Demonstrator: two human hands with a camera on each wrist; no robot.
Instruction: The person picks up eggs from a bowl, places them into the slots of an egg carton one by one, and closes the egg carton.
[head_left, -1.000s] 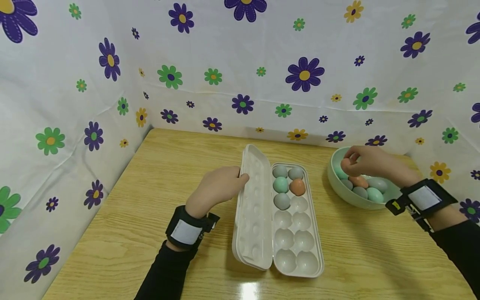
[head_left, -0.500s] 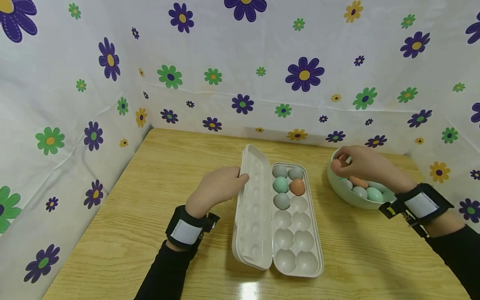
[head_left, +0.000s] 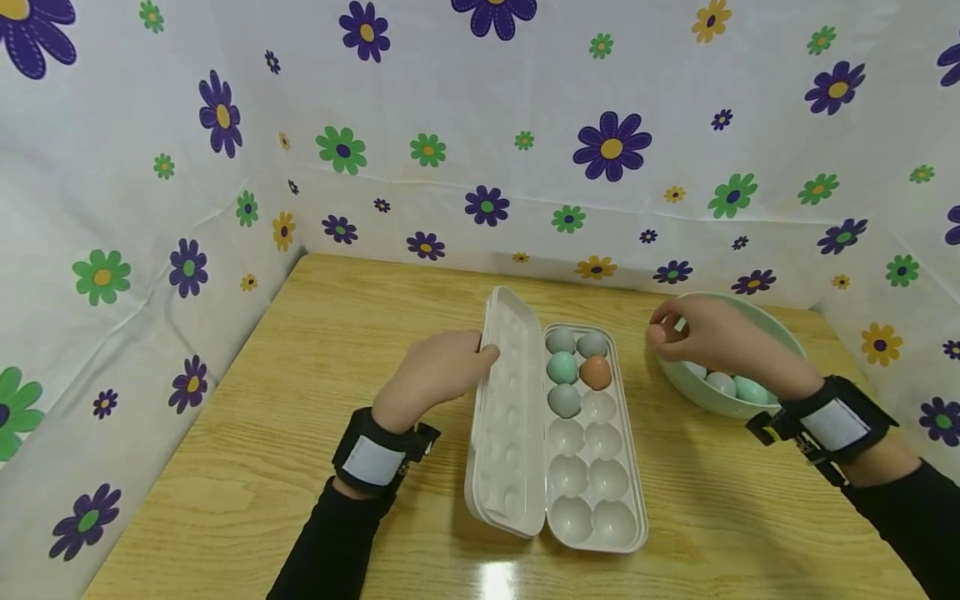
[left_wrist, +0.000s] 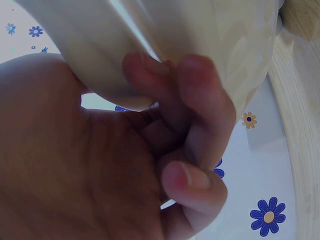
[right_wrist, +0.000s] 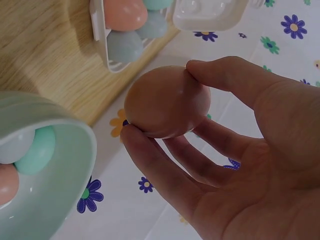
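Observation:
My left hand (head_left: 438,375) grips the edge of the raised lid (head_left: 510,425) of a white egg carton, thumb on its inner side. In the carton's tray (head_left: 633,508), the far cups hold grey eggs (head_left: 564,401), a mint egg (head_left: 562,367) and an orange egg (head_left: 596,372); the nearer cups are bare. Over the left rim of a pale green bowl (head_left: 697,396), my right hand (head_left: 708,333) pinches an orange-brown egg (right_wrist: 167,102) between thumb and fingertips. More eggs lie in the bowl, among them a mint egg (head_left: 751,390), partly hidden by the hand.
The carton and bowl stand on a wooden table (head_left: 360,308), the bowl to the carton's right. A white flowered cloth (head_left: 450,100) hangs behind and at both sides. The upright lid rises between my left hand and the tray.
My right hand has moved left with the orange-brown egg, from above the bowl's middle to its left rim. The left hand stays on the lid.

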